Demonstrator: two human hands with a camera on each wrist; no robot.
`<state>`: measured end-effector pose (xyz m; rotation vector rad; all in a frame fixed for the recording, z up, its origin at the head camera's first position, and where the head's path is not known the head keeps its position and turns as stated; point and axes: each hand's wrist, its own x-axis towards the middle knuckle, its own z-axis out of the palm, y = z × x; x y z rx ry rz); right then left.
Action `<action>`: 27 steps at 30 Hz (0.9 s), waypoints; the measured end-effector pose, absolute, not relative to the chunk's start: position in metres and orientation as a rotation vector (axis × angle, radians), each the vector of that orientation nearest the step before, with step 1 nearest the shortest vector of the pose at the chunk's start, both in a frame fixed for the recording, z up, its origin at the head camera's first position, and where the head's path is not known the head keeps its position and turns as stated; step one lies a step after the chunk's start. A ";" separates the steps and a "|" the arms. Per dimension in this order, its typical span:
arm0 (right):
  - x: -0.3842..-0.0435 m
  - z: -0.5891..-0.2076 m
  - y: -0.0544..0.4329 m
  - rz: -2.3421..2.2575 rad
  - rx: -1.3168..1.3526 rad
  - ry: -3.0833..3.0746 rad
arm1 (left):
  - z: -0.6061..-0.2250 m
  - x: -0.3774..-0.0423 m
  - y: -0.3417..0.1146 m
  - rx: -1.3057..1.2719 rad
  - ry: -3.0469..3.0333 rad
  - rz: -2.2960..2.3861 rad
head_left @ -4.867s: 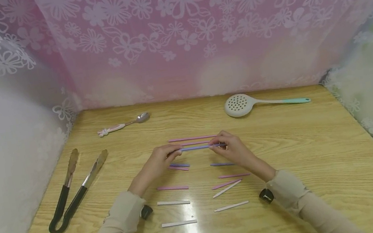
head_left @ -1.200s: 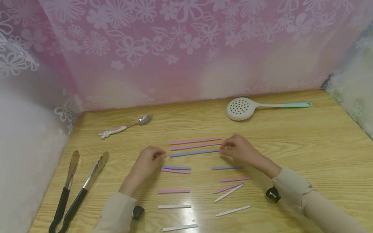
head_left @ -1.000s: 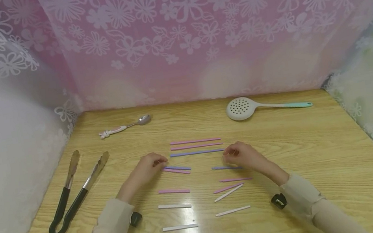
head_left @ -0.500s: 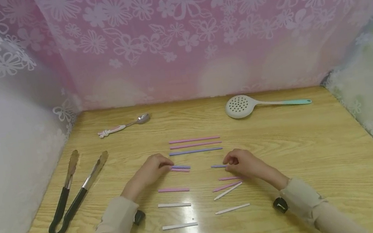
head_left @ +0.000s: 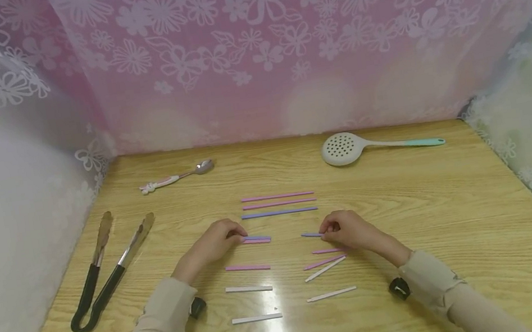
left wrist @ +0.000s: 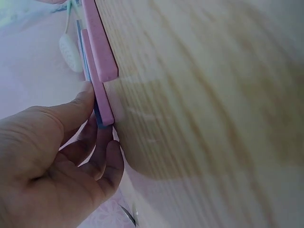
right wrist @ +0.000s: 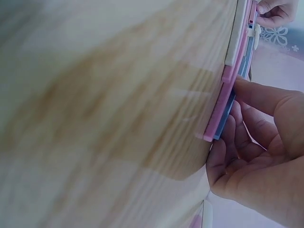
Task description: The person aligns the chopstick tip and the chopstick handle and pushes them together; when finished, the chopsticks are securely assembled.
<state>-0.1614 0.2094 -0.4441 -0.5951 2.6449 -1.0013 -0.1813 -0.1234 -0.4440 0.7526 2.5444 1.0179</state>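
Note:
In the head view, my left hand (head_left: pixel 216 242) pinches the left end of a blue chopstick half (head_left: pixel 258 238). A pink chopstick half (head_left: pixel 258 242) lies right alongside it. The left wrist view has the thumb on the blue piece (left wrist: pixel 98 114) and the fingers curled below. Across the gap, my right hand (head_left: pixel 353 230) pinches another short blue chopstick half (head_left: pixel 311 234), whose right part the fingers hide. Just behind both hands lie three long sticks: a blue one (head_left: pixel 280 212), a pink one (head_left: pixel 279 204) and another pink one (head_left: pixel 277 196).
Nearer lie pink halves (head_left: pixel 247 268) (head_left: pixel 324 262) and white halves (head_left: pixel 248 288) (head_left: pixel 331 294) in left and right columns. Black-handled tongs (head_left: pixel 103 282) stand spread at left. A spoon (head_left: pixel 177 177) and a skimmer (head_left: pixel 342 149) lie at the back, before a floral curtain (head_left: pixel 262 64).
Earlier both hands held the long blue stick; it now lies on the table below the pink ones. Both hands have come nearer the body and taken hold of the short blue halves.

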 end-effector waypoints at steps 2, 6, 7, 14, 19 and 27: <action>-0.162 -0.444 0.210 -1.000 -0.599 2.641 | -0.444 -0.182 -0.124 0.755 2.543 1.018; -0.161 -0.443 0.209 -1.003 -0.605 2.656 | -0.445 -0.181 -0.123 0.772 2.558 1.030; -0.161 -0.442 0.209 -1.006 -0.609 2.668 | -0.445 -0.181 -0.123 0.781 2.566 1.036; -0.152 -0.428 0.196 -1.165 -0.639 2.765 | -0.443 -0.174 -0.112 0.790 2.593 1.160; -0.144 -0.419 0.186 -1.264 -0.680 2.770 | -0.437 -0.168 -0.101 0.798 2.600 1.225; -0.138 -0.413 0.182 -1.280 -0.683 2.733 | -0.435 -0.164 -0.093 0.798 2.625 1.293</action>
